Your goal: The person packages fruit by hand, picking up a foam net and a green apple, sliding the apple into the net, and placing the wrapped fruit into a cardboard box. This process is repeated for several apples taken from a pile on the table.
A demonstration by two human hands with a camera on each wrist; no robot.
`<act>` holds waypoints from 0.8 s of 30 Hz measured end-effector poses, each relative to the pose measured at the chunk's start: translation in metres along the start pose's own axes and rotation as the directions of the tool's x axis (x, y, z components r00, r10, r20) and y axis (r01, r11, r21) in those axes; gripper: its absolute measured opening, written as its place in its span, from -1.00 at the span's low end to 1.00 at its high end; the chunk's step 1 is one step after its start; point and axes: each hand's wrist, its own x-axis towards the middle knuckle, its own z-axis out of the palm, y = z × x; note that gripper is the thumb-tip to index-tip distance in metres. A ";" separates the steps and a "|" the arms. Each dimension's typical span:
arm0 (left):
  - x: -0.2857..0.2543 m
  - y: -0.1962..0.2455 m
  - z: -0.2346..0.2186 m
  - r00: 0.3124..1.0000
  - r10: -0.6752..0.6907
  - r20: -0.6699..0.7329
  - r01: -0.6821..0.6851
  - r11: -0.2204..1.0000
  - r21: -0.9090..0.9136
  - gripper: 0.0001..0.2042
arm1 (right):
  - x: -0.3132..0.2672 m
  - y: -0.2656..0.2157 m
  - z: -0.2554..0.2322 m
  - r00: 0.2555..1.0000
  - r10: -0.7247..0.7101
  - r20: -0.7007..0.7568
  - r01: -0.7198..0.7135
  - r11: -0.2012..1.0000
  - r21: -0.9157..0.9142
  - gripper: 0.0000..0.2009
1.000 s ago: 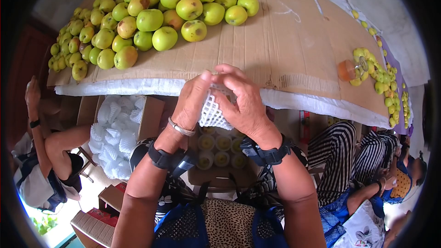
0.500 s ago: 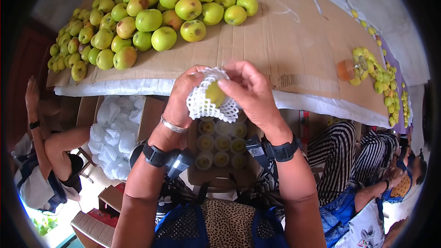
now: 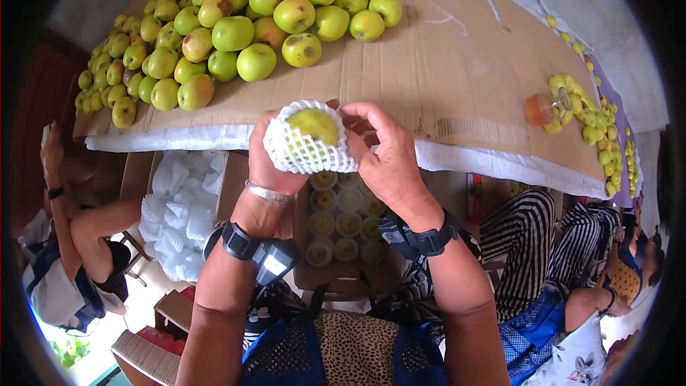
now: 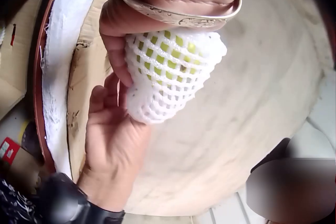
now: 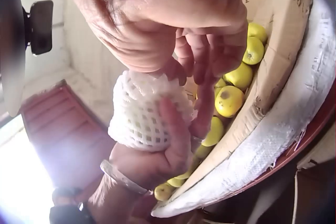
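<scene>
Cardboard (image 3: 457, 75) is lying beyond my left grip (image 3: 275, 173), which is clasping the netted apple (image 3: 312, 126); the net (image 4: 163, 100) is tapering toward my right grip (image 3: 391, 161), whose hold I cannot tell.

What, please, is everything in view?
Foam net: one, white, centre
Held apple: one, green, inside net
Loose apples: many, green, on cardboard
Cardboard: count unclear, brown, under apples
Sheeting: one, white, under cardboard
Jar: one, amber, right
Apple box: one, brown, below net
Spare nets: many, white, left
Cartons: several, brown, left
Other people: several, mixed clothing, both sides
Bracelet: one, silver, left wrist
Wrist devices: two, black, wrists
Left hand: one, bare, holding net
Right hand: one, bare, beside net
</scene>
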 end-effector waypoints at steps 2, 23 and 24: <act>0.001 0.001 -0.010 0.999 0.026 -0.030 -0.026 0.999 -0.021 -0.54 | -0.001 -0.005 0.000 0.998 -0.057 0.025 0.058 0.998 -0.031 -0.74; 0.009 -0.023 -0.002 0.826 0.438 -0.354 -0.284 0.867 0.409 -0.85 | -0.004 -0.011 0.009 0.900 -0.434 0.045 0.410 0.806 -0.427 -0.80; 0.010 -0.024 -0.004 0.837 0.359 -0.413 -0.253 0.923 0.291 -0.84 | -0.003 -0.011 0.010 0.873 -0.484 0.066 0.458 0.764 -0.454 -0.81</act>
